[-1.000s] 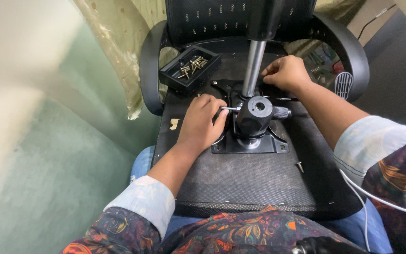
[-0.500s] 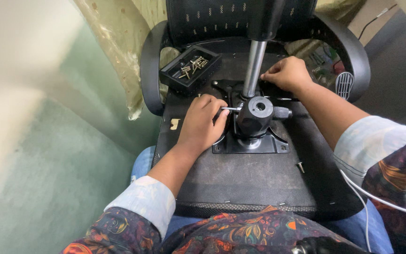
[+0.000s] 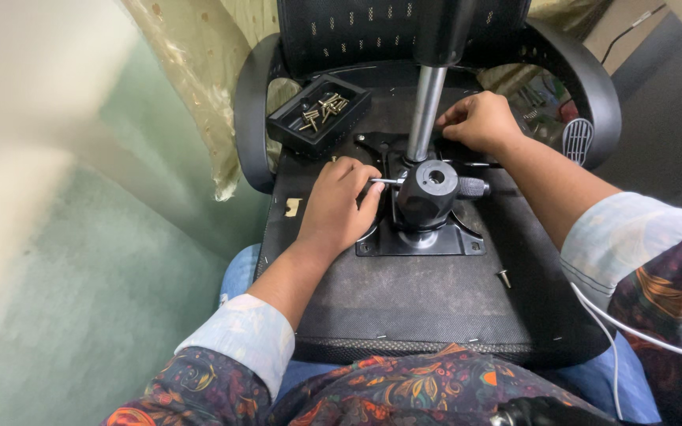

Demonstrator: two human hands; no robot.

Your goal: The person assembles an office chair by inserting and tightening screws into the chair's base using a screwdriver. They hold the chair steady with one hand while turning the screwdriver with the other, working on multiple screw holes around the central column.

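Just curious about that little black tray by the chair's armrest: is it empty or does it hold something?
Not empty. The tray holds a small heap of screws, bunched toward one end.

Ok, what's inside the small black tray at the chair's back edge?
The black tray holds a loose heap of short metal bolts. Its near wall hides part of the tray floor, so the count is unclear.

The scene is softly and evenly lit. Glare is seen on the metal pole [image 3: 425, 110]. The wall [image 3: 33, 197] at left is washed out and blurred; edges are bent by wide-angle distortion.
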